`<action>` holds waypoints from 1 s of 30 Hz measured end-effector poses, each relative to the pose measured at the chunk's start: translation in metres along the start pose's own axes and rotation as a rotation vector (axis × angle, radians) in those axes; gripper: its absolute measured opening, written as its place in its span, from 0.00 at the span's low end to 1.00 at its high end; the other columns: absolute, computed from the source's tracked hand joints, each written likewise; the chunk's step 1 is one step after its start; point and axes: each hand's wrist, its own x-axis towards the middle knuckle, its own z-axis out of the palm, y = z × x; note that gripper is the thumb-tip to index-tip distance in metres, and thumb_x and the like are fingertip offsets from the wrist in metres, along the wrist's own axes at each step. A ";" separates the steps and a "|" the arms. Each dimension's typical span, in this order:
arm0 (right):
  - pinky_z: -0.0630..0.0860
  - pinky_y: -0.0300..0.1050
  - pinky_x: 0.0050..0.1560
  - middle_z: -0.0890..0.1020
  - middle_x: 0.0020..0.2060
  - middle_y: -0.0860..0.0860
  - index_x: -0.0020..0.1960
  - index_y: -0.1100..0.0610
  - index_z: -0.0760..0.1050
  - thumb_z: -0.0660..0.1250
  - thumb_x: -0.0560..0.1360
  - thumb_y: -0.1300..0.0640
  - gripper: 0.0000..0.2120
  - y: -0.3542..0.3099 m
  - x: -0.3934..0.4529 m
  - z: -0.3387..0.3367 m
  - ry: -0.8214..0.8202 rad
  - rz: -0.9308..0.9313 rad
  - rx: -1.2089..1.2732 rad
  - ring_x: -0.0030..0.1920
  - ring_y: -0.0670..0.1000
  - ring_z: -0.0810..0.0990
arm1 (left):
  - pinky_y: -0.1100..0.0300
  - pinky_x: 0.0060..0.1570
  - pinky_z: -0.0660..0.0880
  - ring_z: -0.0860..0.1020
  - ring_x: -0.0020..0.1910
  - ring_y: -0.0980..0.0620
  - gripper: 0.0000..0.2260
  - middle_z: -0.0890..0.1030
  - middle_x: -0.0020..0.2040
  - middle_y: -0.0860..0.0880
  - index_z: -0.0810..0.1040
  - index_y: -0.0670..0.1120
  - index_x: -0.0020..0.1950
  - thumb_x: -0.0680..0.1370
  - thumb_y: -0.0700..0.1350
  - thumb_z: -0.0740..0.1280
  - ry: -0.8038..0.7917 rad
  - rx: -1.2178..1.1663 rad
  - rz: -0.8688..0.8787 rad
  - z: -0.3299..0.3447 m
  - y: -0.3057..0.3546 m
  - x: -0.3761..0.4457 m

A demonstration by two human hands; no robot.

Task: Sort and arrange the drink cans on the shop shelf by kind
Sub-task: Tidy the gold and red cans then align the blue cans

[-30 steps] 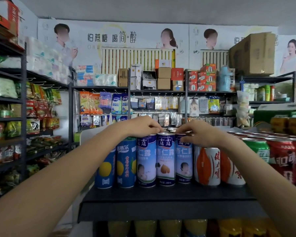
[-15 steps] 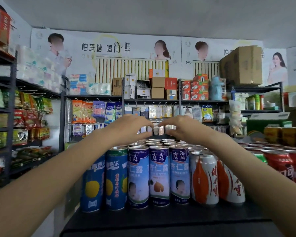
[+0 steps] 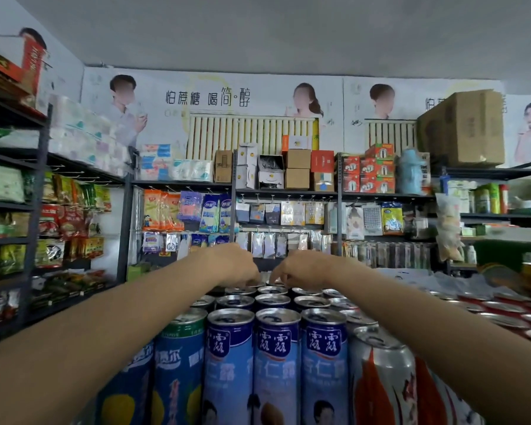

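Tall blue-and-white cans (image 3: 276, 363) stand in three rows running back from the shelf's front edge, their silver tops (image 3: 272, 300) showing. Blue cans with a yellow lemon (image 3: 178, 366) stand to their left, and a silver-and-orange can (image 3: 380, 381) stands to their right. My left hand (image 3: 236, 265) and my right hand (image 3: 301, 268) reach side by side to the rear of the blue-and-white rows. The fingers of both curl down over the tops of the rearmost cans. Those cans' bodies are hidden.
Red-topped cans (image 3: 503, 311) fill the shelf to the right. Behind stand dark metal racks (image 3: 288, 191) with boxes and hanging packets. A snack rack (image 3: 37, 210) runs along the left wall. A large cardboard box (image 3: 463, 127) sits high at the right.
Both hands have moved from the front cans' tops to the rear of the rows. The view has come closer and now looks over the can tops.
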 end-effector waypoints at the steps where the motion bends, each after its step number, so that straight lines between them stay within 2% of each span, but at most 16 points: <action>1: 0.74 0.48 0.56 0.80 0.55 0.55 0.64 0.52 0.74 0.59 0.78 0.64 0.18 0.000 0.002 0.002 0.000 0.000 -0.009 0.54 0.54 0.78 | 0.56 0.42 0.72 0.76 0.48 0.45 0.11 0.76 0.48 0.47 0.73 0.49 0.61 0.79 0.41 0.59 -0.002 0.019 0.012 -0.003 0.004 0.001; 5: 0.75 0.50 0.53 0.79 0.52 0.57 0.62 0.54 0.74 0.58 0.76 0.67 0.18 0.002 0.007 0.008 0.011 0.014 0.037 0.52 0.57 0.78 | 0.54 0.42 0.75 0.77 0.42 0.45 0.10 0.73 0.39 0.47 0.72 0.45 0.59 0.79 0.39 0.59 -0.050 0.060 0.000 -0.003 0.007 0.012; 8: 0.75 0.49 0.53 0.80 0.51 0.59 0.57 0.63 0.76 0.59 0.74 0.68 0.13 0.002 0.013 0.007 0.024 0.053 0.085 0.52 0.58 0.78 | 0.56 0.37 0.68 0.71 0.39 0.46 0.06 0.67 0.34 0.48 0.72 0.43 0.51 0.77 0.37 0.58 -0.096 -0.009 -0.041 -0.010 0.010 0.017; 11: 0.77 0.55 0.50 0.81 0.45 0.63 0.47 0.68 0.78 0.58 0.73 0.67 0.10 0.002 0.019 0.009 0.076 0.079 0.140 0.48 0.62 0.80 | 0.57 0.35 0.64 0.69 0.39 0.47 0.03 0.67 0.35 0.48 0.70 0.43 0.47 0.76 0.37 0.58 -0.138 -0.107 -0.079 -0.013 0.009 0.018; 14: 0.77 0.52 0.50 0.82 0.45 0.61 0.46 0.66 0.80 0.60 0.73 0.67 0.10 0.001 0.023 0.010 0.117 0.060 0.142 0.47 0.59 0.80 | 0.58 0.35 0.64 0.70 0.40 0.47 0.06 0.69 0.36 0.49 0.73 0.42 0.50 0.78 0.38 0.58 -0.136 -0.125 -0.085 -0.007 0.003 0.014; 17: 0.75 0.47 0.50 0.83 0.48 0.57 0.48 0.63 0.81 0.61 0.73 0.67 0.10 -0.003 0.025 0.008 0.130 0.040 0.137 0.48 0.55 0.80 | 0.57 0.38 0.66 0.71 0.41 0.48 0.04 0.67 0.35 0.52 0.71 0.47 0.46 0.78 0.39 0.58 -0.111 -0.147 -0.059 0.001 -0.003 0.013; 21: 0.76 0.53 0.53 0.82 0.48 0.58 0.48 0.63 0.81 0.61 0.74 0.66 0.10 -0.001 0.027 0.008 0.080 0.039 0.146 0.49 0.57 0.79 | 0.56 0.40 0.67 0.71 0.40 0.48 0.04 0.68 0.35 0.51 0.70 0.47 0.47 0.77 0.39 0.58 -0.101 -0.199 -0.102 0.004 -0.001 0.010; 24: 0.76 0.53 0.56 0.82 0.51 0.58 0.50 0.64 0.80 0.62 0.75 0.66 0.09 -0.004 0.022 0.004 0.076 0.061 0.176 0.51 0.57 0.80 | 0.57 0.41 0.69 0.72 0.42 0.48 0.07 0.71 0.39 0.50 0.72 0.46 0.50 0.77 0.37 0.58 -0.091 -0.266 -0.129 -0.002 0.001 0.002; 27: 0.74 0.41 0.58 0.82 0.53 0.55 0.53 0.63 0.79 0.61 0.77 0.65 0.10 0.000 0.000 -0.008 0.138 0.136 0.293 0.51 0.51 0.80 | 0.57 0.49 0.73 0.75 0.46 0.50 0.08 0.76 0.47 0.50 0.75 0.46 0.55 0.79 0.41 0.58 0.023 -0.392 -0.138 -0.013 0.003 -0.010; 30: 0.71 0.44 0.62 0.80 0.56 0.54 0.58 0.61 0.77 0.60 0.77 0.66 0.12 0.010 -0.025 -0.013 0.028 0.227 0.246 0.55 0.51 0.78 | 0.54 0.58 0.71 0.75 0.55 0.50 0.12 0.78 0.57 0.49 0.75 0.47 0.61 0.81 0.43 0.56 0.070 -0.558 -0.113 -0.026 0.013 -0.022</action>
